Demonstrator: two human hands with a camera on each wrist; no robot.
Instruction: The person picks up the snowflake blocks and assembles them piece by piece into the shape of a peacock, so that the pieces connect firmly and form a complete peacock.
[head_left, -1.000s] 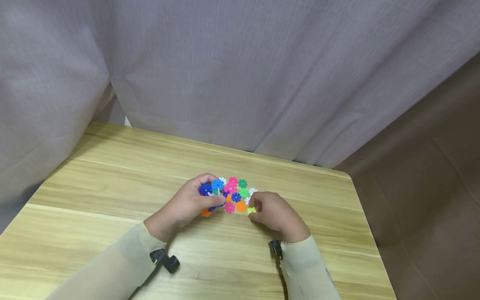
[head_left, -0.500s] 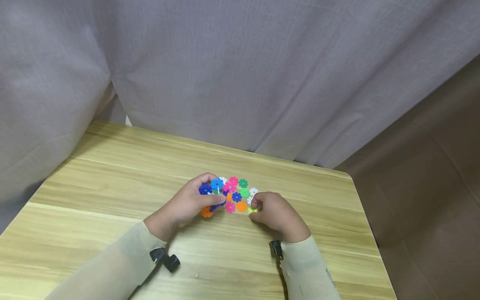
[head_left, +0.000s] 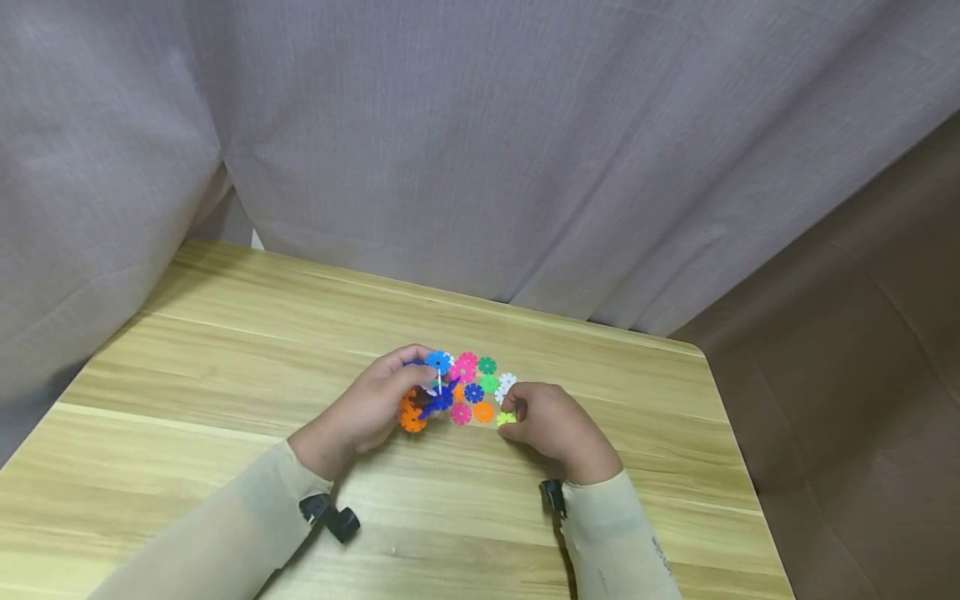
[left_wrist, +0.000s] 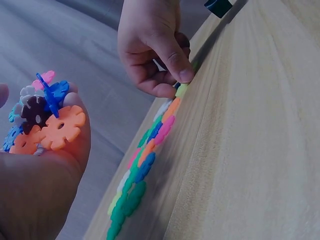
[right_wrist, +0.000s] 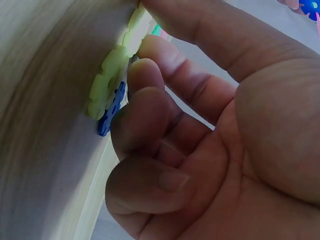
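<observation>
Right now your left hand [head_left: 372, 408] is cupped around a little clump of joined snowflake discs [left_wrist: 44, 122], orange ones nearest the palm with a dark one, a blue one and a pink one stacked behind, fingers curled round it and lifted just off the desk [head_left: 225, 350]. Your right hand [head_left: 551, 425] sits just beside it to the right, thumb and forefinger pinching a yellow-green disc [right_wrist: 112, 70] that lies at the right-hand end of the flat sheet of discs [head_left: 476, 390]; from the right wrist view there's also a small blue disc [right_wrist: 111, 112] tucked right under that yellow-green one, touching it. The sheet lies flat on the desk between your two hands, pink, orange, green, blue and white pieces slotted edge to edge. So I'd say you're mid-assembly: working that end piece on the sheet while the clump waits in your other hand. I can't tell if the yellow-green disc is fully seated in its neighbour's slot or only resting against it. For the next move, I'd guess you need the notches lined up squarely before pushing, and the sheet kept pressed flat so it doesn't buckle or pop a joint. Keep a firm hold on the clump too, it looks loosely stacked.
</observation>
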